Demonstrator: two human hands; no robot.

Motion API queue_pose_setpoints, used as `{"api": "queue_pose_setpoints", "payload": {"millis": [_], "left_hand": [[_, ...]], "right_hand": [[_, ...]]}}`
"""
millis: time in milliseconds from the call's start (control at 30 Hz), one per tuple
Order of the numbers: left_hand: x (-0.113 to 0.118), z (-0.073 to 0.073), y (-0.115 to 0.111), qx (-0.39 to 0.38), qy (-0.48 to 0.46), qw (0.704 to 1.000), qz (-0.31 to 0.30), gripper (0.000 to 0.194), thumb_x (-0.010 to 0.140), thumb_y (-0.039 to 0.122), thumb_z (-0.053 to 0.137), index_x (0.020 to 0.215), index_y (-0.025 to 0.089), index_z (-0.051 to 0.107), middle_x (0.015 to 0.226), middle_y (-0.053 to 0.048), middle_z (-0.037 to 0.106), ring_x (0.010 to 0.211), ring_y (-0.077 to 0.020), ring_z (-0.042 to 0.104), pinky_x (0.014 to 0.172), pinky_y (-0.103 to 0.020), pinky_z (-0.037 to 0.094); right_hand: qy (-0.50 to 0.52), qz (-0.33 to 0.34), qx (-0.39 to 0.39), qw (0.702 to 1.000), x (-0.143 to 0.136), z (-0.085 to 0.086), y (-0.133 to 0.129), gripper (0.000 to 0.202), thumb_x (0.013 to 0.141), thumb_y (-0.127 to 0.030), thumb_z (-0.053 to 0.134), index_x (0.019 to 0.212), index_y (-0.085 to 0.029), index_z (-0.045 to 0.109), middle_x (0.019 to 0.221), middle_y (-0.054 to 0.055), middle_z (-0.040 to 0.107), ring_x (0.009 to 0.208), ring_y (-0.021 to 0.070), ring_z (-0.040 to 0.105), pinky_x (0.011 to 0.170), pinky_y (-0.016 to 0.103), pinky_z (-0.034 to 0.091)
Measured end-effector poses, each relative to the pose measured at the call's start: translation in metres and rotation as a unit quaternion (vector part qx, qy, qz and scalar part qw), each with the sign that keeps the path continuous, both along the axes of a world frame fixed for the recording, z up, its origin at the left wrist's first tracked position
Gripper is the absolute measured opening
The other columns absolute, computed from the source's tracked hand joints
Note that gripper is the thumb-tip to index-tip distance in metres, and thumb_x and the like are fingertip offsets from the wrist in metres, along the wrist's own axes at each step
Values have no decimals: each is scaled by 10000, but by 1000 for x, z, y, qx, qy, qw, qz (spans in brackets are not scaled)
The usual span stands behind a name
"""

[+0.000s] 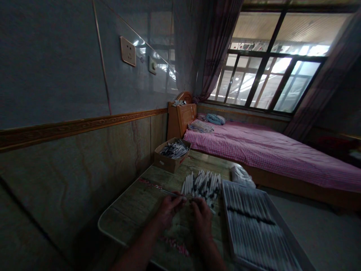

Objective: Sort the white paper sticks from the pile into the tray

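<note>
Lower centre: left hand (168,207) is pinching a thin stick (169,193); right hand (202,215) is curling, hold unclear; apparently mid-handling, next move needing steadiness.

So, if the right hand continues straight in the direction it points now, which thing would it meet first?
Most likely the pile of white and dark sticks, lying just ahead of the right hand; the blur makes the exact gap hard to judge.
</note>
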State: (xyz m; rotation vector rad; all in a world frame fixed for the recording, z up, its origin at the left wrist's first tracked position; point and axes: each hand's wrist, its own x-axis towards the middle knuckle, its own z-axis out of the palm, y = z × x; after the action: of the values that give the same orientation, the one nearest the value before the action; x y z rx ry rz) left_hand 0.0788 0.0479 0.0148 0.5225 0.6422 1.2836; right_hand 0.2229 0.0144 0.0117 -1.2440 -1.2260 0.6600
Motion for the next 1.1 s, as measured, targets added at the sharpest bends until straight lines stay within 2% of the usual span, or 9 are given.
{"api": "queue_pose_setpoints", "payload": {"millis": [267,600,900,1100], "left_hand": [[4,4,-2,-3,20,1000,-10,427,469,232,921,780,146,641,757,-29,737,697,-155,695,638,-244,564],[5,2,-1,5,35,999,-3,417,475,227,914,777,140,639,759,-35,736,707,-162,693,655,-256,562],[7,0,-1,8,61,998,5,418,469,250,913,772,148,644,748,-29,733,712,-177,697,651,-265,555],[8,0,0,18,81,996,14,432,432,290,920,733,140,649,714,-28,724,645,-156,669,621,-254,535]], "right_hand": [[91,12,-33,995,-4,-10,6,163,730,-345,626,826,-230,690,799,1,705,765,183,632,711,277,493],[97,28,-23,995,-6,-6,5,172,729,-320,623,819,-203,711,804,17,727,775,186,649,739,282,500],[31,5,-25,999,-5,-4,2,180,750,-345,585,819,-223,698,814,16,730,790,191,662,744,290,510],[-13,2,-35,999,-6,-3,0,190,774,-350,564,832,-209,675,826,33,715,801,199,657,753,298,496]]}}
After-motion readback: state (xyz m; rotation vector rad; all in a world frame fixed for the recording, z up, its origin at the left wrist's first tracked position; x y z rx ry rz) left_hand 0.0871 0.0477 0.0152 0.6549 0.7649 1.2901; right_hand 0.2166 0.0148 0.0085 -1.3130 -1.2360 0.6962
